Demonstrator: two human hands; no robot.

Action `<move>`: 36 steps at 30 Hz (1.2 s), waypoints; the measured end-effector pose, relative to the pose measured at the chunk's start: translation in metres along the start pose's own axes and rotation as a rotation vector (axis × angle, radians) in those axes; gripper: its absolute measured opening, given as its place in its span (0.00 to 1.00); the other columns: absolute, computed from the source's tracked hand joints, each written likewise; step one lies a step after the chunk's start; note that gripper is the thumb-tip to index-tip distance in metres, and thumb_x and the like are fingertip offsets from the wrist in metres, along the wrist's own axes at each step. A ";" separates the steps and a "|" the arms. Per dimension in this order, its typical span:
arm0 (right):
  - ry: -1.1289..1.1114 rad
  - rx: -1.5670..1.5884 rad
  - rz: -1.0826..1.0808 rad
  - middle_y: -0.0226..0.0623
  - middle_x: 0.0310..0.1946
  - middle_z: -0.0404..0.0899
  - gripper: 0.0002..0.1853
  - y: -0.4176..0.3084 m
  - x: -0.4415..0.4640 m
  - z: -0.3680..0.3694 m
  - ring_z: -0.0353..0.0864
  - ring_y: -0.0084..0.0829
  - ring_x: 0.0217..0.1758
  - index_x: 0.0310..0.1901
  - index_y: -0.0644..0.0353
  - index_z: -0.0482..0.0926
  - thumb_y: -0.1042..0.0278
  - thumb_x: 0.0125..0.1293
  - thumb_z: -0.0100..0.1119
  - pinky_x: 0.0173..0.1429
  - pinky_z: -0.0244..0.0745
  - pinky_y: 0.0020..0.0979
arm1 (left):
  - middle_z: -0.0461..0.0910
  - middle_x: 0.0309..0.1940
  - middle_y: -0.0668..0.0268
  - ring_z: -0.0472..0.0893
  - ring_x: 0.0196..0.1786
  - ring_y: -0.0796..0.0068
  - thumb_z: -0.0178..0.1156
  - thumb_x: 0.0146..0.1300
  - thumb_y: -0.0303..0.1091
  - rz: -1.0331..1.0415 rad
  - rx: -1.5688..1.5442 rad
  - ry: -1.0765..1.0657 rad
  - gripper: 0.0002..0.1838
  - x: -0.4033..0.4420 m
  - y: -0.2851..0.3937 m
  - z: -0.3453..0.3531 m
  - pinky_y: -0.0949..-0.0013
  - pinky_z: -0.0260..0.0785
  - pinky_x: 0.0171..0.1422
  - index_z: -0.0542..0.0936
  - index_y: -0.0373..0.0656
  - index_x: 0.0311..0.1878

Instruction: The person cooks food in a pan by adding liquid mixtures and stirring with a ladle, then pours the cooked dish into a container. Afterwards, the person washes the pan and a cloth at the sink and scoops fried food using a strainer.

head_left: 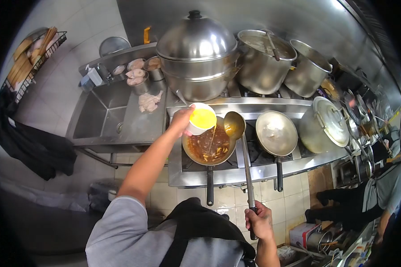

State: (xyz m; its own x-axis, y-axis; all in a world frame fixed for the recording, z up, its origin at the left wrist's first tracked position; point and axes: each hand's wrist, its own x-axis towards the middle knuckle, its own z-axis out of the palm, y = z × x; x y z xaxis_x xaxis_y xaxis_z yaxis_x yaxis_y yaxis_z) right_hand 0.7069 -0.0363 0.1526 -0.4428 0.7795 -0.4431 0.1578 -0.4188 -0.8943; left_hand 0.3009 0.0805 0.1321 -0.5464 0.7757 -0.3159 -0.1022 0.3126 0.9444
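Note:
My left hand [183,120] is closed around a white bowl [203,119] of yellow liquid that looks like beaten egg. The bowl tilts over a frying pan [188,155], and a thin yellow stream runs from its lip. Brown sauce with pieces in it fills the pan, whose black handle [210,189] points toward me. My right hand [259,221] grips the black end of a long-handled ladle [247,164]. The ladle's cup is at the pan's right rim with some yellow in it; whether it touches the rim I cannot tell.
A second frying pan [276,132] sits on the burner to the right, beside a lidded pot [329,124]. Behind stand a large domed steamer [196,49] and two deep pots [266,66]. Left is a sink [98,118] with raw meat [149,102] near it. Another person [378,191] stands at right.

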 end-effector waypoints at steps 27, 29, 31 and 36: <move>-0.035 -0.012 0.005 0.29 0.17 0.71 0.07 -0.004 0.003 -0.004 0.67 0.18 0.11 0.40 0.68 0.73 0.76 0.60 0.55 0.16 0.63 0.20 | 0.79 0.37 0.60 0.81 0.28 0.69 0.53 0.62 0.58 0.015 -0.036 0.115 0.29 -0.026 -0.028 -0.024 0.70 0.72 0.15 0.75 0.36 0.46; -0.025 -0.003 -0.001 0.29 0.17 0.71 0.06 -0.004 0.001 -0.004 0.67 0.18 0.11 0.39 0.67 0.72 0.76 0.60 0.54 0.16 0.63 0.20 | 0.79 0.38 0.59 0.81 0.30 0.68 0.53 0.63 0.58 0.002 -0.057 0.077 0.30 -0.023 -0.031 -0.010 0.69 0.73 0.15 0.75 0.35 0.48; -0.025 -0.022 0.001 0.29 0.17 0.71 0.06 -0.004 -0.001 -0.006 0.67 0.18 0.11 0.38 0.67 0.72 0.76 0.60 0.54 0.16 0.63 0.20 | 0.79 0.39 0.57 0.81 0.31 0.68 0.53 0.63 0.58 0.007 -0.051 0.060 0.31 -0.016 -0.032 0.003 0.68 0.73 0.16 0.75 0.34 0.48; 0.018 -0.001 -0.001 0.29 0.17 0.71 0.07 -0.003 -0.006 -0.006 0.67 0.18 0.11 0.39 0.68 0.73 0.76 0.60 0.54 0.16 0.62 0.20 | 0.79 0.37 0.58 0.81 0.27 0.68 0.54 0.62 0.58 0.028 -0.145 0.068 0.32 0.002 -0.027 0.023 0.67 0.74 0.16 0.74 0.33 0.49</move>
State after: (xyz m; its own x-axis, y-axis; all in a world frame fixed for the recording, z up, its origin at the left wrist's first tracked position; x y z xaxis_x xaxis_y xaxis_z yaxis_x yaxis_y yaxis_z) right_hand 0.7140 -0.0371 0.1573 -0.4269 0.7883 -0.4431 0.1579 -0.4175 -0.8949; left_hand 0.3217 0.0861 0.1042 -0.6054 0.7424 -0.2869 -0.2024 0.2051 0.9576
